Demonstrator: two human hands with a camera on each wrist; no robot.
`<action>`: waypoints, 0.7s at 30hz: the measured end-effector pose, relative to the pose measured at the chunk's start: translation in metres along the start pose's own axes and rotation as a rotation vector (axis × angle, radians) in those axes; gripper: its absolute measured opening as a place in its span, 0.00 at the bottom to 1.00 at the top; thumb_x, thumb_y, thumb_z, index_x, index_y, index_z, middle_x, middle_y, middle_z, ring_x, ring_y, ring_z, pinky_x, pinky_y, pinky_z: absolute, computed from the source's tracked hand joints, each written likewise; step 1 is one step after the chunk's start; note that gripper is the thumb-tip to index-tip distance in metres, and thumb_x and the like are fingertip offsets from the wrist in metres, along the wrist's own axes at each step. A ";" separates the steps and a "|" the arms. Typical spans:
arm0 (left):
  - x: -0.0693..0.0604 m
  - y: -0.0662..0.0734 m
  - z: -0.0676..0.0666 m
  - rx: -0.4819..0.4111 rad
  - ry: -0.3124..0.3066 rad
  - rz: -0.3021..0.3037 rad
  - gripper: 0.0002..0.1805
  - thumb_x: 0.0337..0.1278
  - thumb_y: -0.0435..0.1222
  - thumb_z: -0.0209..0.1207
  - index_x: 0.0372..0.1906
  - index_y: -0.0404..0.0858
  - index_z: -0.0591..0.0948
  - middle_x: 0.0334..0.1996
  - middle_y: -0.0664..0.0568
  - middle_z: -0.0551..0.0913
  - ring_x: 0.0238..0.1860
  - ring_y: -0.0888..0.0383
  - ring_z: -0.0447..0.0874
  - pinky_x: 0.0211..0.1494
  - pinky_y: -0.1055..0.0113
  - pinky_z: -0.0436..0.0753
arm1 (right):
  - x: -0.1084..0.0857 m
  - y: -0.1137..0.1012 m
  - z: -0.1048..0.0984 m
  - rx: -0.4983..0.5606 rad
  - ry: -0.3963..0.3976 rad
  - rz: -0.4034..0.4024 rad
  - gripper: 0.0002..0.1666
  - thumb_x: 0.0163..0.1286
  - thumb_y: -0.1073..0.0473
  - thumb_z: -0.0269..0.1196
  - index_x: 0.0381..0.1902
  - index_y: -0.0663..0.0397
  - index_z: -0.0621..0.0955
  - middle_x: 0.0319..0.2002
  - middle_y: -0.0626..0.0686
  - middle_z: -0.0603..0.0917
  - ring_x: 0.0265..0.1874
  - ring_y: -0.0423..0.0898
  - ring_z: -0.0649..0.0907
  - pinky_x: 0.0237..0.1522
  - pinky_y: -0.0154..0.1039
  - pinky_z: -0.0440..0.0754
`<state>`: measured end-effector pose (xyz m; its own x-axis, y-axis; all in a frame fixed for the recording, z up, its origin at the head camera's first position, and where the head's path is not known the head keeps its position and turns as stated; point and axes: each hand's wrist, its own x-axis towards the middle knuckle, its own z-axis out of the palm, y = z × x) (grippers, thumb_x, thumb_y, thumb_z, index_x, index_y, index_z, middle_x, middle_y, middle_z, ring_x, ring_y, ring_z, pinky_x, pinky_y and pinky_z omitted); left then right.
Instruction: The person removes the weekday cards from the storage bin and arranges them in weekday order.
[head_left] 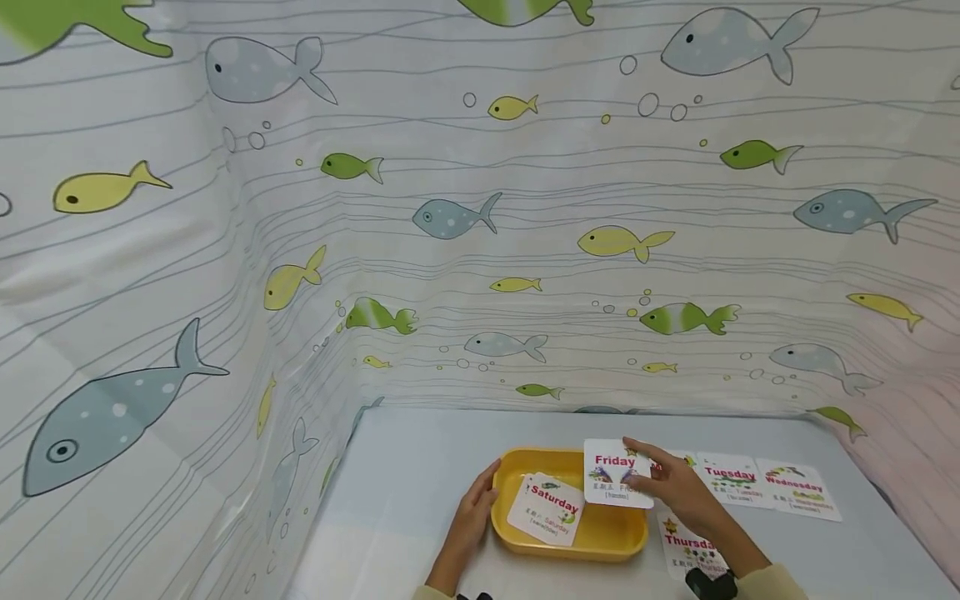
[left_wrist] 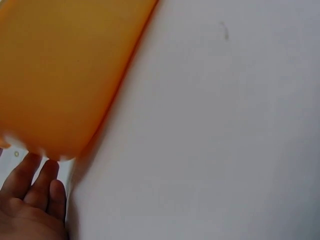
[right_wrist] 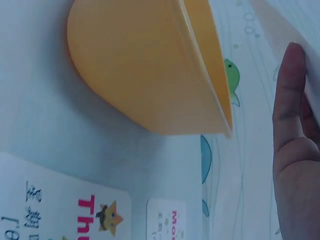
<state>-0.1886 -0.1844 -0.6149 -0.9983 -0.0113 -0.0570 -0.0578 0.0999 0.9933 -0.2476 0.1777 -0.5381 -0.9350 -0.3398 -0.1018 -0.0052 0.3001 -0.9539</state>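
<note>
A yellow tray (head_left: pixel 617 535) stands on the table. My left hand (head_left: pixel 467 518) rests against its left end, and in the left wrist view its fingers (left_wrist: pixel 46 177) touch the tray's end wall, slightly bent. My right hand (head_left: pixel 686 490) pinches a Friday card (head_left: pixel 606 477) between thumb and fingers, holding it above the tray's right part. That card (right_wrist: pixel 288 30) appears tilted at the upper right of the right wrist view. A Saturday card (head_left: pixel 546 510) lies face up inside the tray, with another card edge showing beneath it.
Right of the tray, a Tuesday card (head_left: pixel 731 483) and a Wednesday card (head_left: pixel 797 490) lie in a row, with a Monday card (right_wrist: pixel 165 220) partly hidden. A Thursday card (head_left: pixel 678 550) lies nearer. Fish-printed sheeting (head_left: pixel 450 275) rises behind the table (head_left: pixel 405 475).
</note>
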 end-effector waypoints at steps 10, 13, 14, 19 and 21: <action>0.000 0.002 0.000 0.006 0.004 0.008 0.26 0.75 0.39 0.45 0.74 0.55 0.67 0.77 0.53 0.62 0.79 0.47 0.54 0.80 0.48 0.55 | -0.024 0.020 -0.034 0.046 0.124 0.075 0.44 0.63 0.45 0.70 0.74 0.46 0.68 0.77 0.59 0.60 0.47 0.36 0.85 0.47 0.37 0.89; 0.001 0.001 0.001 -0.011 0.004 -0.007 0.26 0.75 0.39 0.46 0.74 0.55 0.68 0.77 0.53 0.62 0.79 0.47 0.54 0.80 0.48 0.55 | -0.034 0.029 -0.050 0.040 0.151 0.131 0.45 0.63 0.44 0.69 0.75 0.45 0.67 0.78 0.58 0.58 0.46 0.34 0.85 0.47 0.36 0.89; 0.001 0.001 0.002 -0.017 0.004 -0.011 0.26 0.75 0.40 0.46 0.74 0.56 0.68 0.77 0.53 0.63 0.79 0.47 0.54 0.80 0.48 0.55 | -0.038 0.032 -0.055 0.037 0.159 0.147 0.45 0.64 0.44 0.69 0.76 0.44 0.66 0.77 0.58 0.60 0.46 0.35 0.85 0.46 0.37 0.89; 0.001 0.001 0.002 -0.017 0.009 -0.015 0.26 0.74 0.40 0.46 0.74 0.56 0.68 0.77 0.52 0.62 0.79 0.46 0.54 0.80 0.47 0.54 | -0.062 0.050 -0.077 0.034 0.172 0.193 0.46 0.67 0.43 0.66 0.78 0.46 0.61 0.77 0.57 0.58 0.45 0.32 0.84 0.44 0.35 0.88; 0.001 0.001 0.001 -0.006 0.010 -0.018 0.26 0.74 0.40 0.46 0.74 0.56 0.68 0.77 0.52 0.62 0.79 0.46 0.54 0.80 0.46 0.54 | -0.070 0.057 -0.085 0.042 0.184 0.222 0.47 0.67 0.43 0.66 0.78 0.47 0.61 0.73 0.49 0.63 0.45 0.29 0.82 0.45 0.33 0.87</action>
<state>-0.1896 -0.1833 -0.6143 -0.9970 -0.0225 -0.0741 -0.0759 0.0937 0.9927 -0.2123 0.2947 -0.5616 -0.9602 -0.1017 -0.2602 0.2179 0.3105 -0.9253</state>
